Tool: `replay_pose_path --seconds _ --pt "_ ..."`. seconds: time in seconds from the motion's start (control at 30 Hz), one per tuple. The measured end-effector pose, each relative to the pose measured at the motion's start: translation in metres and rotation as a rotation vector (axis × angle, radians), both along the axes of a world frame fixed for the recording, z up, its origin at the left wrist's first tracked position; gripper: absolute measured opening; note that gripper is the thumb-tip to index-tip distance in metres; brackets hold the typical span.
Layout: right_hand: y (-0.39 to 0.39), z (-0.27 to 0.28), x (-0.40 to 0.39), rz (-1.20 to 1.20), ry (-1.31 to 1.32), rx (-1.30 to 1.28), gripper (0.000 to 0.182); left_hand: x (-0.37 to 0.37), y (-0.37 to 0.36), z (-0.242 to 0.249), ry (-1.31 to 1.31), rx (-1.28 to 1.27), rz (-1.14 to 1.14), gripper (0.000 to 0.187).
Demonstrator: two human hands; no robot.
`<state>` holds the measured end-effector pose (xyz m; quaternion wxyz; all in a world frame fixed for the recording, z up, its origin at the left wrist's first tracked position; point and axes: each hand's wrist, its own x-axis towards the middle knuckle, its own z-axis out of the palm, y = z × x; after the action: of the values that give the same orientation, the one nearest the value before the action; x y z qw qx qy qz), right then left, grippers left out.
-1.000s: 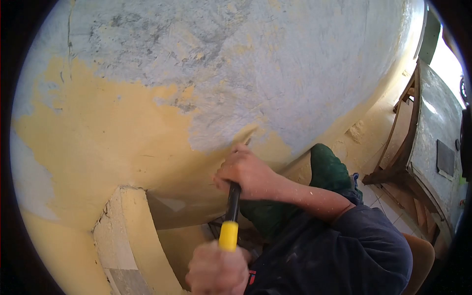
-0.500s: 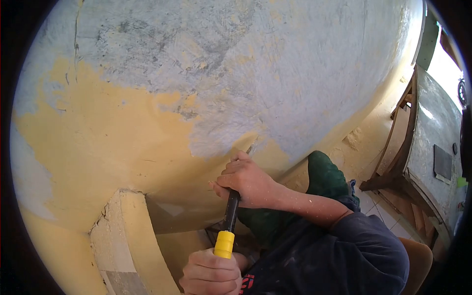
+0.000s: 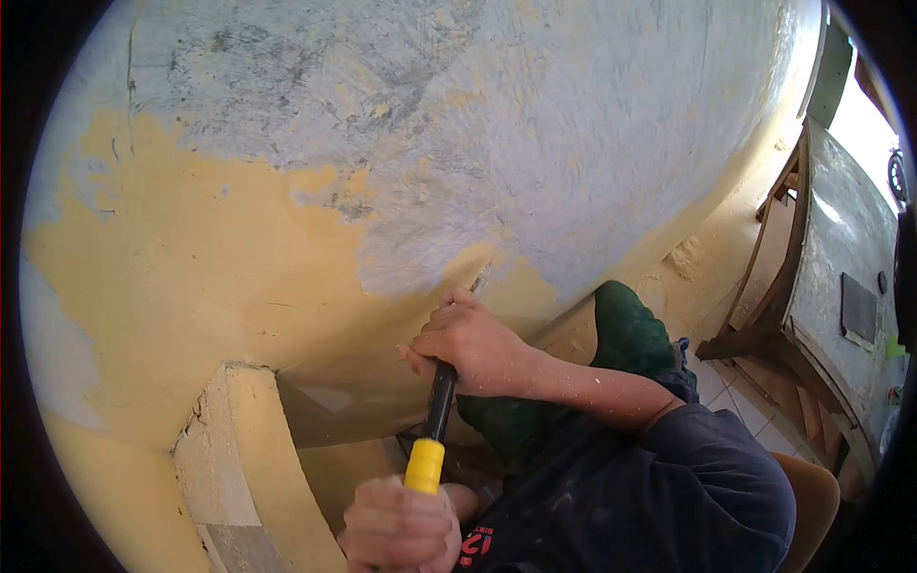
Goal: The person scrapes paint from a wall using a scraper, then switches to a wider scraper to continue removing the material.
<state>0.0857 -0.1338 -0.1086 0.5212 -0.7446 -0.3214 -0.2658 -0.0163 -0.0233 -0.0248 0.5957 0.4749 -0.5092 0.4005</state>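
Tool (image 3: pixel 440 396), one, tip at yellow-grey wall (image 3: pixel 210 258). Two hands, both closed round it: right hand (image 3: pixel 470 349) up shaft, left hand (image 3: pixel 396 527) below single yellow band (image 3: pixel 423 465). Left blurred now, sharper moment ago.

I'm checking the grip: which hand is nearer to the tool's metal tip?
The right hand: it holds the tool just behind the metal tip. The left hand grips the far end, past the yellow band.
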Motion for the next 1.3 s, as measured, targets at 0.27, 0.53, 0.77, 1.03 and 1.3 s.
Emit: replay_pose_path --seconds 0.27,0.53,0.77,1.03,1.3 --pt "-0.002 -0.002 0.001 -0.035 -0.01 -0.043 0.031 0.003 -0.002 0.005 0.002 0.05 -0.049 0.032" --pt "-0.005 0.001 -0.001 -0.027 0.041 -0.066 0.029 0.004 -0.005 0.003 0.005 0.05 -0.013 0.03" --pt "-0.013 -0.01 0.005 -0.029 0.081 -0.138 0.028 0.011 -0.01 -0.004 0.01 0.089 -0.057 0.029" --pt "-0.005 -0.017 0.006 -0.019 -0.018 -0.014 0.029 0.015 -0.003 -0.008 0.036 0.085 -0.031 0.031" --pt "-0.004 -0.016 0.008 -0.061 0.061 -0.109 0.031 0.02 -0.007 -0.008 -0.031 0.096 -0.033 0.033"
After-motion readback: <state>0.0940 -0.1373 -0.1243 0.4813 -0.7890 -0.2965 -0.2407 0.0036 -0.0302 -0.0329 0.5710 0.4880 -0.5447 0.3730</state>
